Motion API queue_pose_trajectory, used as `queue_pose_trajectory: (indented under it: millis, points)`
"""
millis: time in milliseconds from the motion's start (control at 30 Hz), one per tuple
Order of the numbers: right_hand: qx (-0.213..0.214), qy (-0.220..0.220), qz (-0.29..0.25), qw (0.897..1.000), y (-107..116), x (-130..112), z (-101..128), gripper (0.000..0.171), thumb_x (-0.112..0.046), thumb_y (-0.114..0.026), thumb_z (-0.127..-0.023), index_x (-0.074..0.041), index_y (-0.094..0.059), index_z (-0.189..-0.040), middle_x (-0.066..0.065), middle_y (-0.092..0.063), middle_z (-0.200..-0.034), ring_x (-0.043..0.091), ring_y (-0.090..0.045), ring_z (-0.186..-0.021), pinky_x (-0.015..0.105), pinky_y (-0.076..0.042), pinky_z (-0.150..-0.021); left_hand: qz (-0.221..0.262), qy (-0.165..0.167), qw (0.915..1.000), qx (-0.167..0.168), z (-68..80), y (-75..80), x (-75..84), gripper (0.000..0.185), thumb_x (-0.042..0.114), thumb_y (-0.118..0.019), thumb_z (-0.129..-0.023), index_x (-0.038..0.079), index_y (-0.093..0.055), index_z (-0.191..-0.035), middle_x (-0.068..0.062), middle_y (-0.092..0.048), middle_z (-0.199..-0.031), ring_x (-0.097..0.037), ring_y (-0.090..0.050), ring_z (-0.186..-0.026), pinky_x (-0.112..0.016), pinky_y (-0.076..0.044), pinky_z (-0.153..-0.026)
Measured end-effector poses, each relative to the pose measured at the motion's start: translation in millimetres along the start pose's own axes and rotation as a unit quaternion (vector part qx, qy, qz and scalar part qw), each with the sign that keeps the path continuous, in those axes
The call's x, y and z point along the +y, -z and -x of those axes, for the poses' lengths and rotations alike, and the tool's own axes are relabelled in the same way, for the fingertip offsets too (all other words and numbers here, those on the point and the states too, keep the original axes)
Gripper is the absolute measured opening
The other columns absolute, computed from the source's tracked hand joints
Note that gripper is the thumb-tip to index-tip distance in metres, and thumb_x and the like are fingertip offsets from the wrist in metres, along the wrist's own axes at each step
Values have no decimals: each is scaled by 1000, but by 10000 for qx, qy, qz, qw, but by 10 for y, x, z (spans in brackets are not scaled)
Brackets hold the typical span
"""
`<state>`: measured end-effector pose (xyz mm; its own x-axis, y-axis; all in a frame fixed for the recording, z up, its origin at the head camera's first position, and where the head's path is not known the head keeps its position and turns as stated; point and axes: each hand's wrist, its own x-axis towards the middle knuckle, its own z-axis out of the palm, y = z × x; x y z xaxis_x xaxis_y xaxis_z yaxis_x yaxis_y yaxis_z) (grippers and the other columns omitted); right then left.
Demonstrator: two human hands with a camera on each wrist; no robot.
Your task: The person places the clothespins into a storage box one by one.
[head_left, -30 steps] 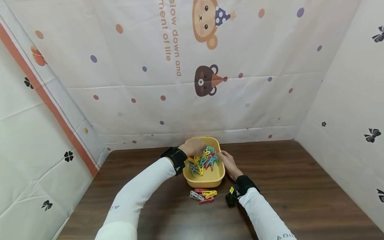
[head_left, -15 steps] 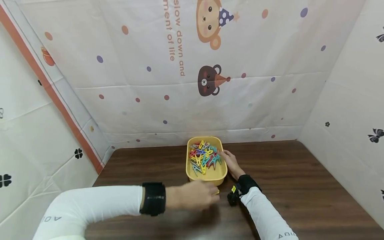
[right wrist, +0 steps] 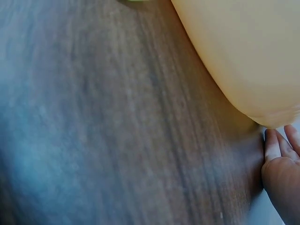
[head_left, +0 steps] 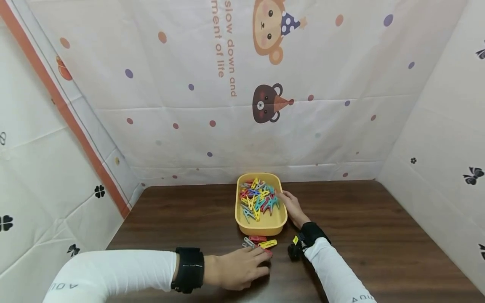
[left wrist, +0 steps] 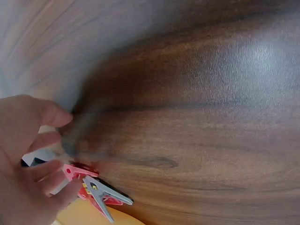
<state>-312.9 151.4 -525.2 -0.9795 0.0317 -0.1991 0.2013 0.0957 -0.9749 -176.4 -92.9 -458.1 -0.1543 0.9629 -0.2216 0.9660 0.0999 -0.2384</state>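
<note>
Clothespins (head_left: 259, 244) loose on table: about four (basket (head_left: 260, 229) at 12 o'clock holds many); left hand (head_left: 236, 269) fingers relaxed, touching them; right hand (head_left: 292, 206) flat against basket rim

one shallow yellow plastic tub (head_left: 278, 219) stands on one dark brown wooden table (head_left: 379, 235). the heap of coloured plastic clothes pegs inside the tub (head_left: 259, 198) is too tangled to count, though yellow, teal, red and blue ones show. four loose plastic pegs lie on the wood just in front of the tub: one grey peg (head_left: 248, 243), one red peg (head_left: 257, 238), one yellow peg (head_left: 268, 244) and one more red peg (head_left: 268, 251), partly hidden. two hands are in view, one left hand (head_left: 238, 268) and one right hand (head_left: 291, 205), each with one black wrist strap.
</note>
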Motion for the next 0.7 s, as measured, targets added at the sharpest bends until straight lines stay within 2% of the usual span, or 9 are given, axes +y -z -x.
queue_pose_trajectory:
  millis: [100,200,300,433,567,633,700]
  points:
    - [18,-4,24,10000,3,-9,11,61,-40,-49,-106,-4,-39,-154,23,-55,-142,31,-59,-125,36,-54,-100,13,196,9998,65,-29,24,-32,50,36,-66,-99,20,-52,-144,-7,-44,-153,-18,-43,-139,-24,-48,-108]
    - [-4,-46,38,10000,2,-7,23,61,-41,-49,-106,-4,-38,-154,24,-55,-142,32,-59,-126,38,-54,-102,201,266,9994,-16,-60,39,-53,47,33,-66,-100,19,-53,-143,-5,-46,-149,-16,-47,-134,-22,-49,-104]
    - [-60,36,89,9999,-3,16,25,62,-40,-48,-105,-2,-38,-153,24,-56,-140,28,-61,-121,35,-56,-98,374,254,9990,-68,-96,17,-57,42,31,-66,-99,20,-56,-139,-2,-50,-142,-12,-51,-125,-19,-50,-98]
    - [-76,242,125,9996,2,17,34,64,-40,-48,-104,2,-39,-152,25,-58,-136,25,-64,-115,31,-57,-92,745,273,9968,21,-144,-15,-71,40,24,-69,-98,18,-57,-135,-3,-52,-137,-11,-53,-119,-19,-53,-92]
    - [-119,192,34,9997,9,6,46,63,-40,-48,-106,0,-38,-153,26,-55,-141,30,-61,-123,36,-55,-99,1179,432,9920,144,-191,-20,-78,36,15,-69,-97,16,-58,-131,-5,-55,-134,-11,-55,-119,-17,-54,-88]
    - [-85,110,-10,9999,8,-1,48,61,-39,-48,-106,-2,-38,-154,25,-54,-143,32,-59,-126,38,-54,-102,1322,482,9895,321,-273,-288,-132,36,16,-69,-98,18,-57,-132,-3,-55,-133,-10,-55,-119,-17,-54,-90]
    - [-57,71,-38,10000,9,-1,52,60,-39,-48,-107,-3,-38,-154,25,-53,-143,32,-58,-128,38,-53,-103,1259,532,9892,531,-369,-594,-191,38,20,-69,-98,21,-57,-133,1,-58,-131,-7,-56,-119,-17,-51,-96]
